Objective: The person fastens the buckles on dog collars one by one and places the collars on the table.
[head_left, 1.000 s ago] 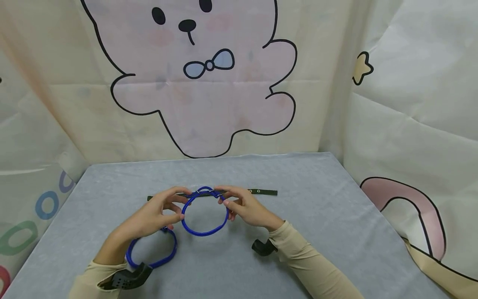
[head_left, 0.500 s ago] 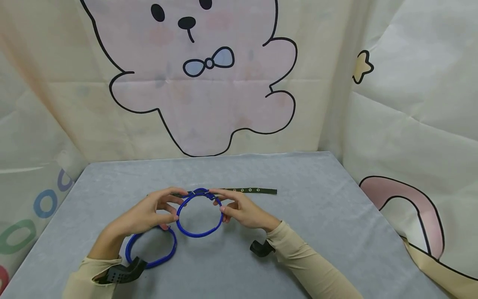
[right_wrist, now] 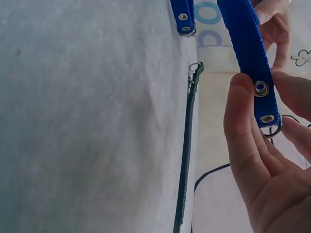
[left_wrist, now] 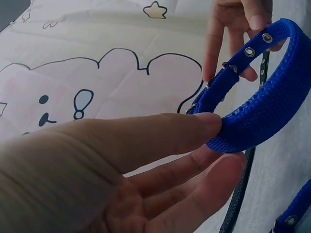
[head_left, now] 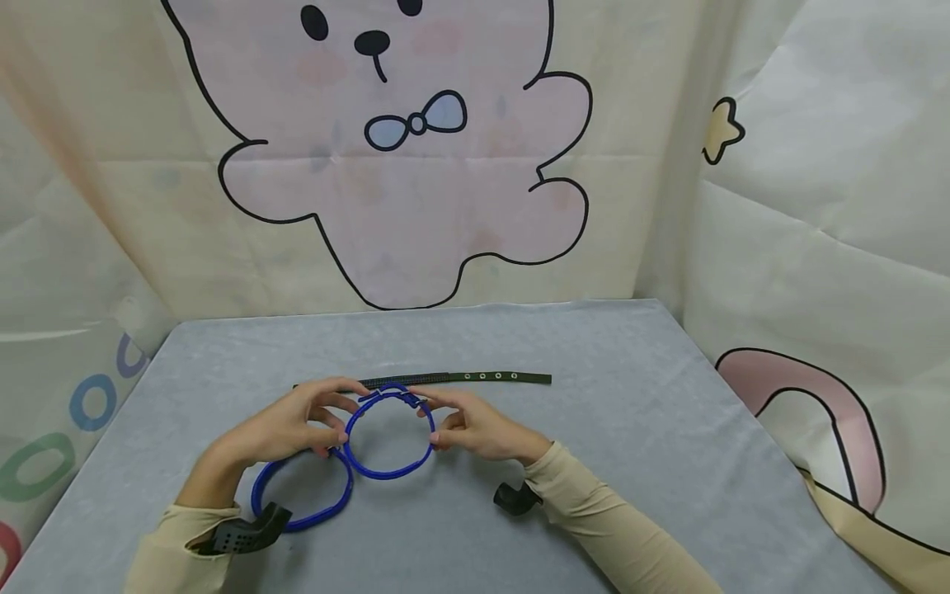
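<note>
- Head view: a blue collar (head_left: 383,475), closed into a loop, is held up over the grey table (head_left: 631,396). The left hand (head_left: 293,421) is at its 9 to 11 o'clock, the right hand (head_left: 486,425) at its 1 to 3 o'clock.
- Both hands pinch the band between fingers and thumb. The left wrist view shows the left grip closely: one fingertip above the webbing, another below.
- The right wrist view shows the right fingertips on both edges of the band, beside an eyelet (right_wrist: 261,89) too small to make out from the head.
- Head view: a second blue collar (head_left: 324,516) lies at 8 o'clock from the held one, and the two seem to meet. Both wrist views show a gap between them.
- Head view: a green collar (head_left: 512,376) lies behind, running from 11 to 2 o'clock, partly covered by the left hand. The right wrist view shows the metal buckle (right_wrist: 194,68) at its end.
</note>
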Available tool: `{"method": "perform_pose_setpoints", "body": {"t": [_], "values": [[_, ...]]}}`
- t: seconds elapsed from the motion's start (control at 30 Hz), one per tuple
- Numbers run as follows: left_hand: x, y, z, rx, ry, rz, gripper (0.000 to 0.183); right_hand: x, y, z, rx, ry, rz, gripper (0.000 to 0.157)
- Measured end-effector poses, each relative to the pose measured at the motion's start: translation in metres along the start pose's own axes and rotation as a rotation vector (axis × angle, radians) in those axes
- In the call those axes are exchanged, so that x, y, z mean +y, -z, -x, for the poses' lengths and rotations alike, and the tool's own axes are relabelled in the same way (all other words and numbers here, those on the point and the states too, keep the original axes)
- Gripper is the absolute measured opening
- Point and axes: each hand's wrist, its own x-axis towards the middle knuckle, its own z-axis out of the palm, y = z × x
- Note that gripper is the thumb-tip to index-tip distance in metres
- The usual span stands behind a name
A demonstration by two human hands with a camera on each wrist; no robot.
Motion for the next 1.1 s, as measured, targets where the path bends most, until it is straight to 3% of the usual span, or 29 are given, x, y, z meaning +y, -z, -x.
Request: {"method": "perform_pose_setpoints", "body": {"t": [1.1], "values": [[-0.0075,-0.0051,-0.0058,-0.052,0.073,0.012,0.049,0.0033,-0.0082,0.0006,-0.046,-0.048,0.054,0.078]]}}
